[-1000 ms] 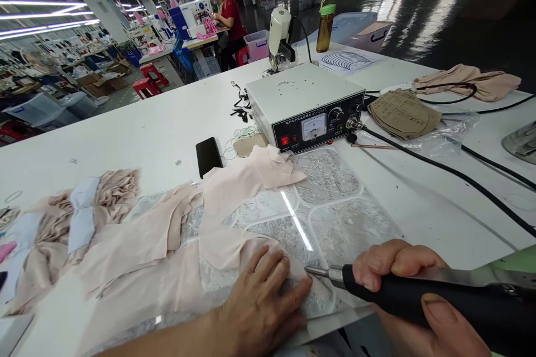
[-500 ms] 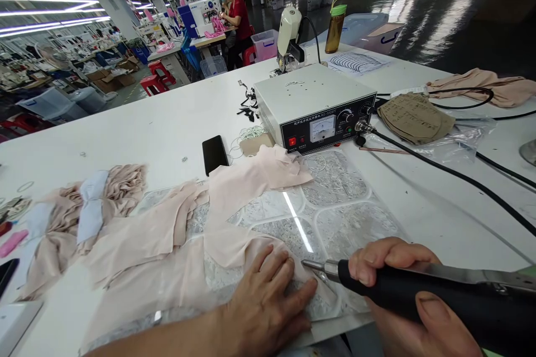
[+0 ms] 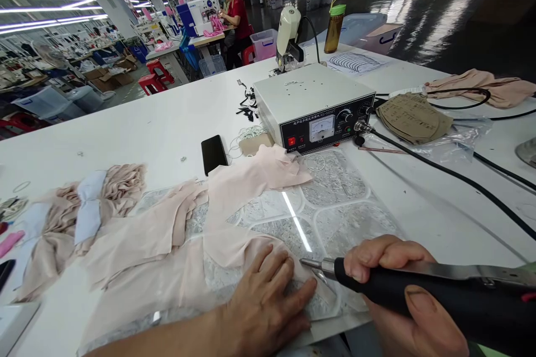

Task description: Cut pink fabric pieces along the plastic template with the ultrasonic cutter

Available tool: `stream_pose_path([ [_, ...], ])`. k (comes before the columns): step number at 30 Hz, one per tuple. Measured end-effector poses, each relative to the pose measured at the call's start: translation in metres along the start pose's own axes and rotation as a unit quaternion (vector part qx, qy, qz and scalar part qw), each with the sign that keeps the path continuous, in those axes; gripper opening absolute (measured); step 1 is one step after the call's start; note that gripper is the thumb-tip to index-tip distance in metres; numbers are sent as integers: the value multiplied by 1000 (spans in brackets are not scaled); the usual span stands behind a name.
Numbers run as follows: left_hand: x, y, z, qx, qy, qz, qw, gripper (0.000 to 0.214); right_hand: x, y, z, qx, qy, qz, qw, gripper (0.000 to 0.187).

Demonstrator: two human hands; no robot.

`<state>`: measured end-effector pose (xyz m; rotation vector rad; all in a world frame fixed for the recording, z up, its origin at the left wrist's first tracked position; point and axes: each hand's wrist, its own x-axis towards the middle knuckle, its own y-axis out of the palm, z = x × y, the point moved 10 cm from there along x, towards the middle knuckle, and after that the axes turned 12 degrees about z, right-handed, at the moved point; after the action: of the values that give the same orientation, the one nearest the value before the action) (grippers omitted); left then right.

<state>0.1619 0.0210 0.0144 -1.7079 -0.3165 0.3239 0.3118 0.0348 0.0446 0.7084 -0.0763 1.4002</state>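
Note:
My left hand (image 3: 263, 304) lies flat with fingers spread on a pale pink fabric piece (image 3: 184, 268) that rests on a scratched glass cutting plate (image 3: 335, 217). My right hand (image 3: 397, 295) is wrapped round a black-handled cutting tool (image 3: 422, 295). Its metal tip (image 3: 312, 264) touches the fabric edge just right of my left fingertips. A black cable (image 3: 444, 173) runs from the white control box (image 3: 314, 103) toward the tool.
More pink fabric pieces (image 3: 251, 178) and a ruffled pile (image 3: 84, 206) lie to the left. A black phone (image 3: 213, 153), brown pattern pieces (image 3: 412, 117), a bottle (image 3: 335, 25) and a cutter (image 3: 288, 33) stand behind. A person (image 3: 234, 11) sews at a far table.
The tool tip has slid slightly left along the fabric edge, toward my left fingers. My left hand stays pressed on the fabric.

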Motion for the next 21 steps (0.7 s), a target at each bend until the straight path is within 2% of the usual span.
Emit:
stream_pose_path([
  [6,-1,3,0,4,0,2,1000,46,0,0,-3,15,-10,-18,1000,16],
  [21,-2,3,0,-2,0,9,1000,52,6,7,-5,-2,-13,-2,1000,14],
])
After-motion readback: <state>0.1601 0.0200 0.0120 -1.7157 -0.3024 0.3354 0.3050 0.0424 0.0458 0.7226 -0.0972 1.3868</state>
